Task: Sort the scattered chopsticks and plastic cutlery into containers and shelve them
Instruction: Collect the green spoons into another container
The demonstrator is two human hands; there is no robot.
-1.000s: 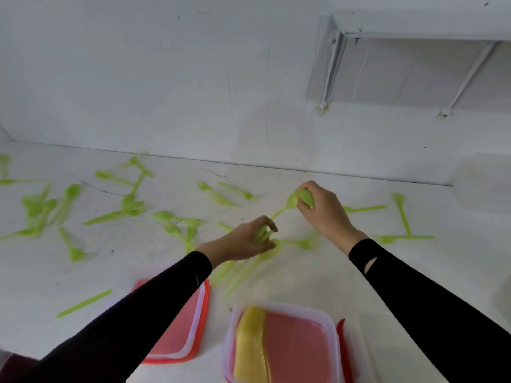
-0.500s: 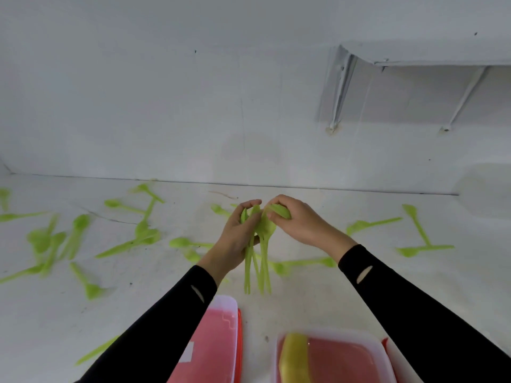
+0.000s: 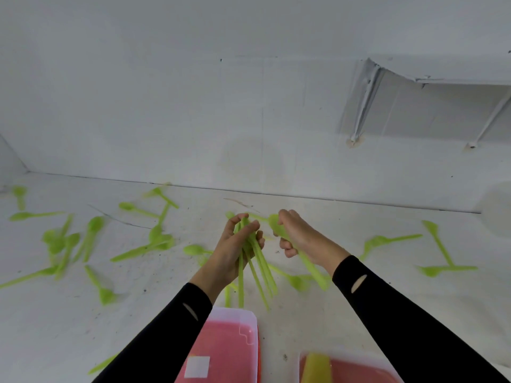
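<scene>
Left hand (image 3: 233, 254) is gripping a bundle of green plastic spoons (image 3: 266, 272), fingers curled round it, handles fanning out toward 6 o'clock. Right hand (image 3: 302, 239) is pinching a single green spoon (image 3: 276, 228), bowl sticking up past the thumb, handle trailing to 5 o'clock under the palm. The hands are just beside each other, not touching, above the white surface (image 3: 387, 305). Risk, judging from here: the bundle is splaying, not squared, so feeding in one more could lever a handle out and drop it. The near container (image 3: 229, 344) at 6 o'clock looks lidded, so both full hands may be fumbling it. A second container (image 3: 359, 369) at 5 o'clock is holding a yellow item (image 3: 315, 367), cannot tell what. Loose spoons (image 3: 154, 240) are lying scattered from 9 o'clock across to 3 o'clock, several overlapping, so they are likely snagging when lifted. No chopsticks showing. The surface is looking scuffed and speckled with grit, meeting a plain white wall (image 3: 193, 106). A white shelf (image 3: 456, 73) is hanging on brackets at 2 o'clock.
</scene>
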